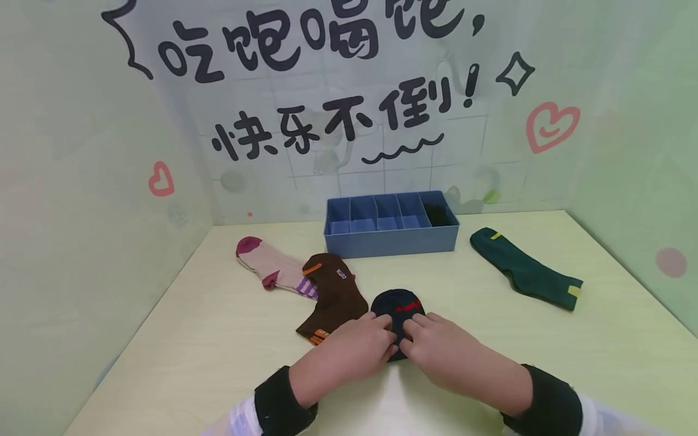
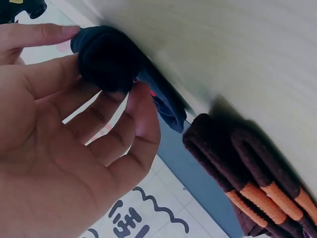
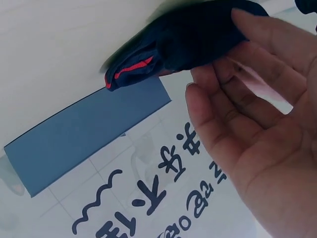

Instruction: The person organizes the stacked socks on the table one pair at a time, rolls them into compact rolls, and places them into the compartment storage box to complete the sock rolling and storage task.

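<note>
Navy sock [image 1: 397, 315] and brown sock [image 1: 339, 293] are matt cloth; the box [image 1: 389, 243] looks smooth plastic, the table [image 1: 191, 345] smooth wood.

In the head view, the left hand [image 1: 357, 350] and right hand [image 1: 446, 354] cover part of the navy sock [image 1: 389, 301]. The brown sock [image 1: 340, 298] hides part of the pink sock [image 1: 278, 265]; the brown sock's lettering [image 1: 341, 274] is too small to read. 1 dark item [image 1: 435, 215] in the box [image 1: 389, 245] is unidentifiable. The top edge cuts the writing [image 1: 354, 43]; the bottom edge cuts 2 sleeves [image 1: 283, 399].
</note>
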The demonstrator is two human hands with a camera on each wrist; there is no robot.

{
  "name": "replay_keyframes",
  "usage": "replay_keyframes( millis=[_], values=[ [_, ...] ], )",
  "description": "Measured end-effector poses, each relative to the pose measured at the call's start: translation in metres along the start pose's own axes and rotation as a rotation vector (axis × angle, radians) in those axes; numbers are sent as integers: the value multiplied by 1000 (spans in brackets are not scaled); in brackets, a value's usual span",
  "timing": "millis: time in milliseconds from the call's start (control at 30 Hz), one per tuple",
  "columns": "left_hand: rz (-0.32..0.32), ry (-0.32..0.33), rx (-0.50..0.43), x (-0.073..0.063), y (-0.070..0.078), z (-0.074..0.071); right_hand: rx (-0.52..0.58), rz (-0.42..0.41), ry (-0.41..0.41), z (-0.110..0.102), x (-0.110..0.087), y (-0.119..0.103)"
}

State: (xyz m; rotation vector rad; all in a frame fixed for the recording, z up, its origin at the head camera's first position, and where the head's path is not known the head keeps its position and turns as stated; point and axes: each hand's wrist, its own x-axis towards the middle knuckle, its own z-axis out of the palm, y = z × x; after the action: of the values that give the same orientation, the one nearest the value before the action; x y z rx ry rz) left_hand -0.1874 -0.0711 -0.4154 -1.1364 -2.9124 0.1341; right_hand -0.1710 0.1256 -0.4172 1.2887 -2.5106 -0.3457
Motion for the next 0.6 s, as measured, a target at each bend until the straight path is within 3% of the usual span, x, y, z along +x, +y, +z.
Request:
replay_keyframes(
  millis=[167,400,600],
  values=[
    [-24,28,-27,-1,5,0,-18,17,-6,1,1,-4],
    [-14,113,196,1,14,-3,-78,17,-18,1,2,9],
    [-25,129,223,0,12,0,68,55,-138,2,11,17]
  ],
)
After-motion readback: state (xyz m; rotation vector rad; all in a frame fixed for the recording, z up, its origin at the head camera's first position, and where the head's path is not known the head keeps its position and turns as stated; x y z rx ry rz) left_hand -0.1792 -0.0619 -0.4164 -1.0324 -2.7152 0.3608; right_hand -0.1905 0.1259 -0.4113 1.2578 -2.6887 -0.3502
